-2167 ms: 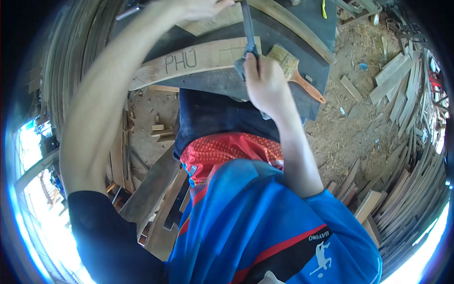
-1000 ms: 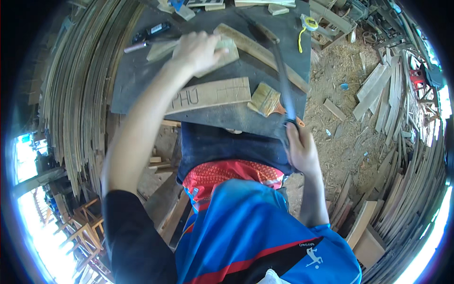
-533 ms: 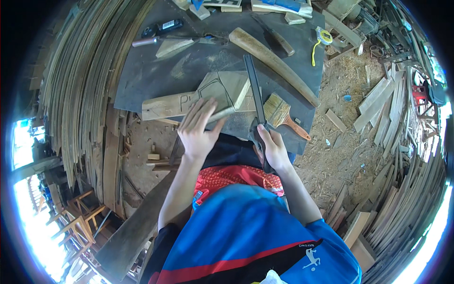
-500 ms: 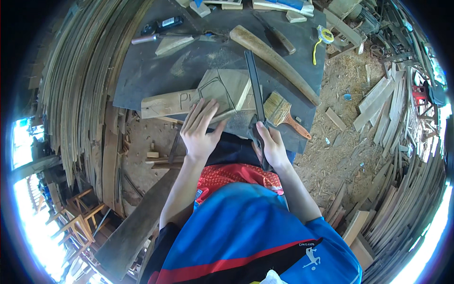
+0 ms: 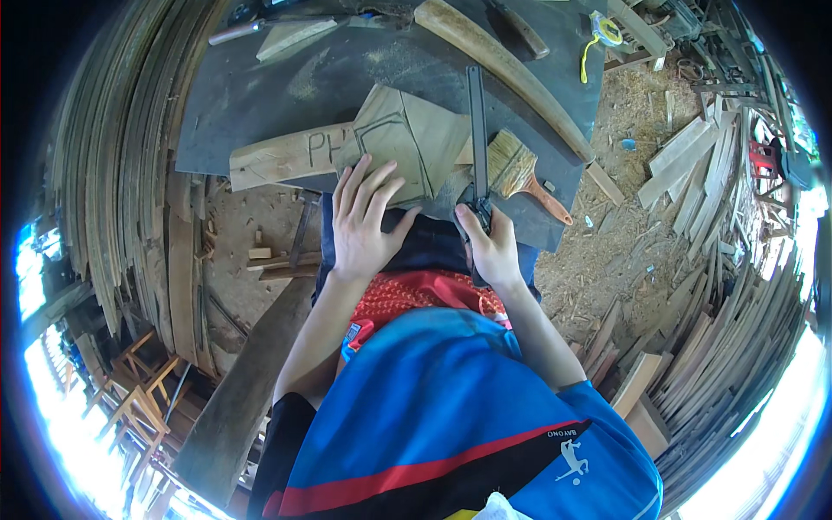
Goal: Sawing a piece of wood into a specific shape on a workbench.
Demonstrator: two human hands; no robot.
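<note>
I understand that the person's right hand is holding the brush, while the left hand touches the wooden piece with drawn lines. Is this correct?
Not quite: the right hand is holding a long dark tool; the brush lies on the table, as the head view shows. The left hand does touch the wooden piece with drawn lines.

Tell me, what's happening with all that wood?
The person's left hand has its fingers spread on a marked wooden block. Their right hand grips a long dark tool beside it. In this view, the block covers part of a longer board on the table, and a brush lies to the right.
</note>
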